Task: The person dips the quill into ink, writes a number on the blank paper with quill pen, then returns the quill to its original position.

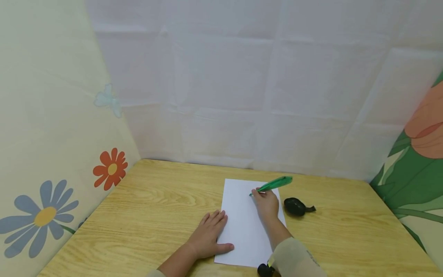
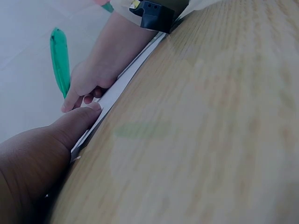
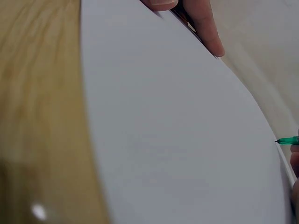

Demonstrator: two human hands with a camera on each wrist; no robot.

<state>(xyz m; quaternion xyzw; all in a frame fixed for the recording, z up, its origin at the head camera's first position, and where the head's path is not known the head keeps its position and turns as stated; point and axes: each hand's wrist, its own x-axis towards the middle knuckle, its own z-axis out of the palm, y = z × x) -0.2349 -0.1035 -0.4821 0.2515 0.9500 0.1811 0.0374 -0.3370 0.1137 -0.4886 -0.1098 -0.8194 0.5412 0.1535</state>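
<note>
A white sheet of paper (image 1: 242,227) lies on the wooden table. My right hand (image 1: 268,206) pinches a green pen (image 1: 277,184) with a wide, leaf-like upper part, its tip at the paper's upper part. In the right wrist view the dark tip of the pen (image 3: 287,140) meets the paper (image 3: 177,121) near its edge. My left hand (image 1: 207,236) rests flat with fingers spread across the paper's left edge, the thumb on the sheet. The left wrist view shows the left hand (image 2: 42,154) close by, the right hand (image 2: 86,84) and the green pen (image 2: 59,58) beyond.
A dark, rounded object with a short stem (image 1: 295,207) lies on the table just right of the paper. The wooden table (image 1: 166,200) reaches back to a pale hanging cloth (image 1: 221,96). Flower-patterned cloths stand at the left (image 1: 52,134) and right.
</note>
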